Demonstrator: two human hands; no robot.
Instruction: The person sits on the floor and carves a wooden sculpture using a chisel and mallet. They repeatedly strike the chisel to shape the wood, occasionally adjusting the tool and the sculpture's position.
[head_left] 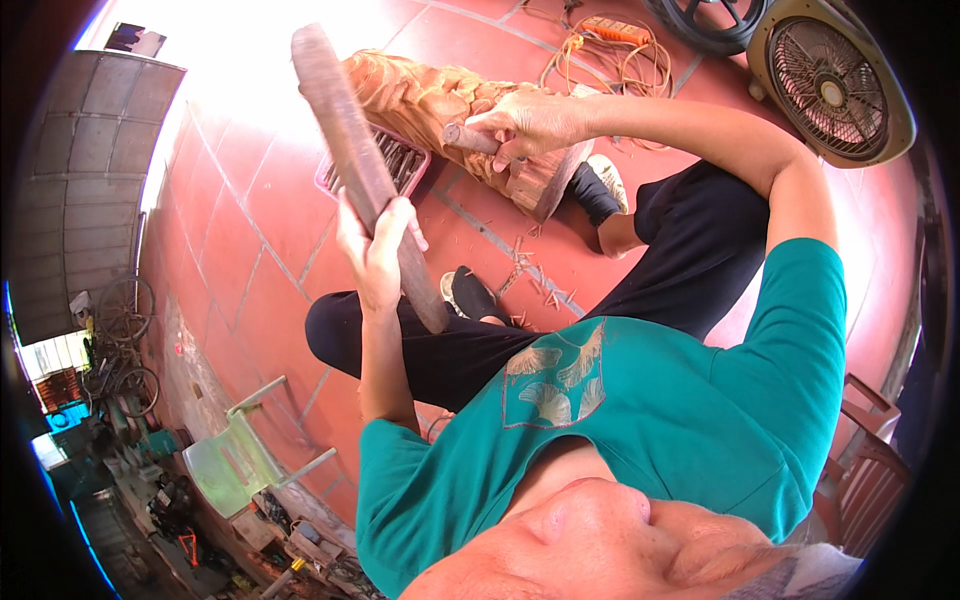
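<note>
While the left hand (378, 250) is closed around a long, flat, brownish-grey wooden bar (350, 140), raised aslant and blurred toward its upper end, the right hand (530, 125) grips a short, round, brown wooden handle (468, 138) over a carved, golden-brown wooden log (420, 88). Whether a blade extends from that handle (its far part is hidden) I cannot tell. The log lies diagonally in front of the person, its flat-cut end near one of the dark shoes with pale soles (474, 294). Just beside the log, on the left, sits a pink-rimmed tray (323, 178) holding slender, dark tools (402, 160). Curled, light-brown wood shavings (545, 290) are scattered over the red tiled floor (230, 200) between the feet. Beyond the log lie an orange power strip (615, 30) and its tangled, tan cable (650, 75); farther right stands a beige box fan (828, 92) near a black wheel (712, 20). Well off to the left is a pale green chair (235, 460).
</note>
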